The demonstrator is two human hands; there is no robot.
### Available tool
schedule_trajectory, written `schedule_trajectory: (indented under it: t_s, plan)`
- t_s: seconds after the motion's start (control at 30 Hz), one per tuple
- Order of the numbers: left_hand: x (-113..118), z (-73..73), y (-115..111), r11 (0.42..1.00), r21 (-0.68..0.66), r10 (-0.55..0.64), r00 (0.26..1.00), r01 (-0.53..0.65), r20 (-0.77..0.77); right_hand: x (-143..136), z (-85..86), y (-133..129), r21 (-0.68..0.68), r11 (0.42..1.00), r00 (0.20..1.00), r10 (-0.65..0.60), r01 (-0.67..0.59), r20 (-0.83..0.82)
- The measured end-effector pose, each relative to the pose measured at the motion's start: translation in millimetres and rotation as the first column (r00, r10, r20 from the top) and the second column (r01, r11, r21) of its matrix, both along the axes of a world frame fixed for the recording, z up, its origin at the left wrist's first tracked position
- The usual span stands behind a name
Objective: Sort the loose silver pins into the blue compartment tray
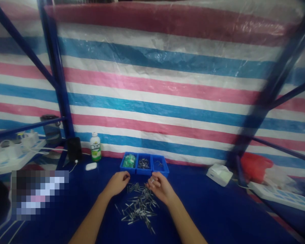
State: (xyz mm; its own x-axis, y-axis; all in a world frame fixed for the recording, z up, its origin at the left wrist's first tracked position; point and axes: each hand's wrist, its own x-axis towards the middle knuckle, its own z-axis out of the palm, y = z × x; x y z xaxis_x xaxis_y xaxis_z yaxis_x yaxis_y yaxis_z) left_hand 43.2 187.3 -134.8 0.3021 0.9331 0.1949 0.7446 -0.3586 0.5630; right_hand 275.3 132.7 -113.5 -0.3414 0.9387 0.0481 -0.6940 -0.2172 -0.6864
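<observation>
A loose heap of thin metal pins [141,206] is spread on the blue tabletop between my forearms, with a few pins lined up side by side at its far edge. My left hand [119,183] is at the upper left of the heap, its fingers curled together; anything in them is too small to make out. On the heap's upper right, my right hand [160,187] is closed with its fingertips pinched, and what they hold cannot be made out. Just beyond both hands stands a blue three-part tray [136,173], holding green packets [129,161], small dark metal parts [143,163] and a few thin pieces [158,164].
A white-and-green bottle [95,149], a black phone [74,149] and a white case [91,166] are at back left. A white box [220,175] stands right. Power strips [282,196] and cables lie at the sides. Blue posts [57,74] frame a striped sheet [155,95].
</observation>
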Motion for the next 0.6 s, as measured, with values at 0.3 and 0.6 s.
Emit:
schedule_trajectory:
  t_s: [0.3,0.6]
  plan:
    - [-1.0,-4.2,2.5,1.000,0.011,-0.026,1.000,0.026,-0.008,3.0,-8.3,14.4,-0.102,0.946,0.927,-0.275,0.309,0.254]
    - [-0.4,-1.2,-0.4,1.000,-0.003,-0.020,1.000,0.020,-0.017,-9.6,-10.0,-5.5,0.574,0.780,0.298,-0.501,-0.251,0.812]
